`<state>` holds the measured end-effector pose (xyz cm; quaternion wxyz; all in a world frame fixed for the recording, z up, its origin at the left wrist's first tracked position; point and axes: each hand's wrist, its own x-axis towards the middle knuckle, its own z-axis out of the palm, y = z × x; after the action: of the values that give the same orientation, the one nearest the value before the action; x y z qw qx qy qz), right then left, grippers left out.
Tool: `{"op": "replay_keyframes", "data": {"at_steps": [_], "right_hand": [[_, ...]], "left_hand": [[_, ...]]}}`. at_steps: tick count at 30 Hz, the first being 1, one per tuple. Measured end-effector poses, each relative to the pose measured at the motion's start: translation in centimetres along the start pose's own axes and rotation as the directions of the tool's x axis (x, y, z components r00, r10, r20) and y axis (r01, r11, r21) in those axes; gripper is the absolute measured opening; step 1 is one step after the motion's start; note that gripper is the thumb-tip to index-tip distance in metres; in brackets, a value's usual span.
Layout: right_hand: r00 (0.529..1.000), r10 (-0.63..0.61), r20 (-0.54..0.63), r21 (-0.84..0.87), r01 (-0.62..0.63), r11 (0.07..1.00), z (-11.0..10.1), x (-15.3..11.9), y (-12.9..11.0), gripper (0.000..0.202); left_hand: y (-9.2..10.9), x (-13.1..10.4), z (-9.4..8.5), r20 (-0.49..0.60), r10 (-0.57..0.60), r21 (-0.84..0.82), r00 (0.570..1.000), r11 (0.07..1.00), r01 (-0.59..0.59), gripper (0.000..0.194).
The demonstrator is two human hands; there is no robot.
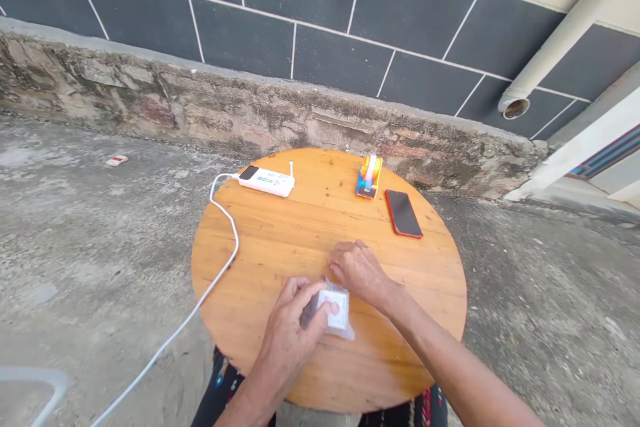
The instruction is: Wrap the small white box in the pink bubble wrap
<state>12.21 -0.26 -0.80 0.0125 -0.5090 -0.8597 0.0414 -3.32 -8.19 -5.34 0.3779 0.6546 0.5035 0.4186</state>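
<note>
A small white box in clear plastic wrap point(338, 313) rests near the front middle of the round table. My left hand point(295, 317) grips it from the left, the thumb on its top face and the fingers at its far left edge. Just beyond the package, my right hand point(357, 269) is closed, its fingers curled downward close to the tabletop. Whatever those fingertips hold, if anything, is hidden from view.
On the wooden table point(280, 233) stand a white power strip point(267, 181) with its cable point(235, 233) running off the left edge, an orange and blue tape dispenser point(369, 177), and a red-edged phone point(404, 213). A tiled wall point(325, 47) rises behind.
</note>
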Motion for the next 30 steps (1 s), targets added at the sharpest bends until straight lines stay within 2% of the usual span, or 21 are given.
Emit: {"op": "replay_keyframes", "data": {"at_steps": [5,14,19,23,30], "right_hand": [[1.0,-0.025,0.004,0.012,0.025,1.0,0.0,0.2,-0.1,0.017],[0.999,0.026,0.037,0.206,-0.033,0.978,-1.2,-0.8,0.7,0.013],[0.999,0.024,-0.037,0.356,-0.009,0.934,-1.1,-0.9,0.8,0.025],[0.996,0.03,-0.089,0.427,0.011,0.904,-0.6,-1.2,1.0,0.02],[0.985,0.025,-0.173,0.605,0.087,0.791,-0.1,-2.3,0.8,0.016]], "left_hand": [[0.0,-0.1,0.0,-0.003,-0.008,0.006,1.0,1.0,0.008,0.024],[0.0,0.1,0.0,-0.024,0.011,0.009,1.0,1.0,-0.01,0.023],[0.0,0.0,0.0,-0.027,0.027,0.011,0.999,1.0,-0.027,0.024],[0.0,-0.1,0.0,-0.026,0.027,0.001,0.999,1.0,-0.027,0.024],[0.3,0.0,-0.1,-0.007,0.009,-0.004,1.0,1.0,-0.009,0.023]]}}
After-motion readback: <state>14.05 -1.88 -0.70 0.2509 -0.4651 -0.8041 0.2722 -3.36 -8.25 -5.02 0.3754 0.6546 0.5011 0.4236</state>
